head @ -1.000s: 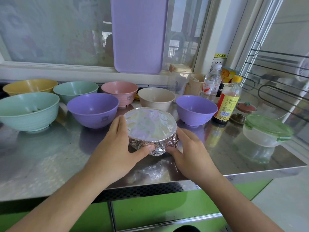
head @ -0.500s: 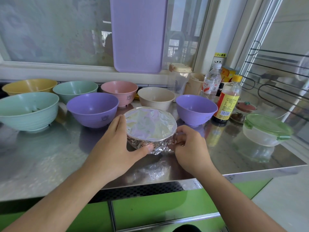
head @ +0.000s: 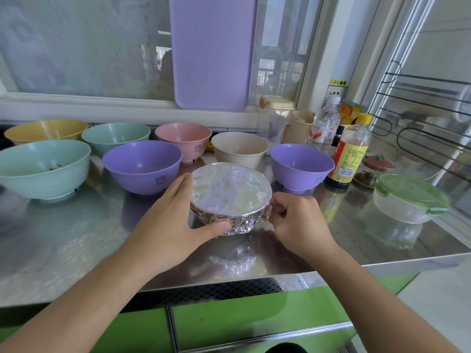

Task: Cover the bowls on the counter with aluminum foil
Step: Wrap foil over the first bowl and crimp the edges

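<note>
On the shiny steel counter (head: 76, 240), the round foil-wrapped bowl (head: 229, 197) sits near the front edge, braced by the flat-fingered left hand (head: 175, 225) while the right hand (head: 298, 222) pinches its thin, crushable, probably tear-prone foil skirt, best gripped below the rim.

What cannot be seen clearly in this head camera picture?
- Inside of the foil-wrapped bowl: hidden by foil.
- Its left wall: behind the left hand.
- Right hand fingertips: curled into crumpled foil.
- Yellow-capped brown bottle label: text too small.
- Pale green ribbed bowl: cut by left edge.
</note>
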Available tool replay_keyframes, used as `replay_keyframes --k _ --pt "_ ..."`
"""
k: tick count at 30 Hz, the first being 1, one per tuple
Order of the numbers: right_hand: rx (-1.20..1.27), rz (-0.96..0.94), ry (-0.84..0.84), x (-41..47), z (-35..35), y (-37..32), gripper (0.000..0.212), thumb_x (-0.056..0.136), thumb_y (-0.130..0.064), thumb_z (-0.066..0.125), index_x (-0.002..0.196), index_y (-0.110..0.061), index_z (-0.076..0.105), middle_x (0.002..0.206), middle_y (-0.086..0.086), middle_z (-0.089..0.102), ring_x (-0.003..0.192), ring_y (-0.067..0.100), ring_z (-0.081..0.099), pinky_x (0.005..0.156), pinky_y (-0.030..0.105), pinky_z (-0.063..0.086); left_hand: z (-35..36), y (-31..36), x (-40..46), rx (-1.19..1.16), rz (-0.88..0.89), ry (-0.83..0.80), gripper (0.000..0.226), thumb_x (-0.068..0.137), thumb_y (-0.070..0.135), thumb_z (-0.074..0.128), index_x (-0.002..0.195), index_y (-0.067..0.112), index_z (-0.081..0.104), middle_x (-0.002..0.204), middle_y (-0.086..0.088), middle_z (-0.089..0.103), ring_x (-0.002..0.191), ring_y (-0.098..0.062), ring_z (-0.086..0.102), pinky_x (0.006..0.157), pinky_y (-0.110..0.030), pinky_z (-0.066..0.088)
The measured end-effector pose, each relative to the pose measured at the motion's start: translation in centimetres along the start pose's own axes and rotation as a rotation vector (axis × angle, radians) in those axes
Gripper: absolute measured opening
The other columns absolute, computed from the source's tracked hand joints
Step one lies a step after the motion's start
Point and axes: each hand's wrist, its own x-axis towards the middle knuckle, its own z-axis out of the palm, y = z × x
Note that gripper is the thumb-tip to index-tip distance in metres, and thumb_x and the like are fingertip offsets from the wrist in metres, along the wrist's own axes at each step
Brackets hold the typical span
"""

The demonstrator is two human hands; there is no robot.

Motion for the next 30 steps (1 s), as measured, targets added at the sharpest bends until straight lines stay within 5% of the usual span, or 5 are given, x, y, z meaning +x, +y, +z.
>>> replay_keyframes --k 4,16,22,26,30 --pt "0.032 -0.007 -0.160 -0.8 -1.1 -0.4 0.014 0.087 -0.013 0.072 0.082 -0.022 0.063 0.075 -0.014 0.071 0.074 0.005 0.066 0.070 0.026 0.051 -0.1 -0.4 0.1 -0.050 0.021 -0.016 0.093 0.073 0.071 0.078 0.151 0.044 0.036 0.145 0.034 0.041 0.133 0.009 0.042 0.105 -0.025 0.039" --pt "0.229 0.133 -0.145 -0.3 -2.0 -0.9 0.026 0.083 -0.034 0.088 0.068 -0.017 0.076 0.060 -0.012 0.070 0.058 0.018 0.063 0.063 0.042 0.054 -1.2 -1.2 1.3 -0.107 0.070 -0.111 0.088 0.068 0.054 0.091 0.143 0.053 0.045 0.137 0.040 0.052 0.128 0.018 0.045 0.098 -0.004 0.033" --pt "0.224 0.170 -0.212 -0.6 -2.6 -0.7 0.014 0.083 -0.031 0.090 0.080 -0.027 0.076 0.067 -0.011 0.073 0.062 0.009 0.065 0.066 0.028 0.053 -1.6 -0.9 1.4 -0.134 0.043 -0.124 0.079 0.063 0.061 0.088 0.113 0.087 0.032 0.121 0.062 0.042 0.117 0.033 0.040 0.095 0.002 0.032" --pt "0.131 0.176 -0.134 -0.6 -2.8 0.0 0.059 0.068 -0.041 0.098 0.102 -0.029 0.052 0.091 -0.012 0.071 0.080 0.009 0.069 0.068 0.026 0.054 -1.1 -1.7 0.9 -0.163 0.029 -0.115 0.082 0.067 0.057 0.091 0.137 0.049 0.048 0.133 0.037 0.056 0.124 0.014 0.054 0.107 -0.024 0.044" --pt "0.087 0.153 -0.159 -0.1 -2.4 0.1 0.108 0.061 -0.044 0.101 0.149 -0.032 0.038 0.124 -0.018 0.049 0.097 0.001 0.062 0.076 0.015 0.052 -0.8 -1.6 0.8 -0.195 0.028 -0.106 0.078 0.069 0.047 0.093 0.135 0.047 0.050 0.131 0.037 0.060 0.120 0.011 0.059 0.110 -0.030 0.047"
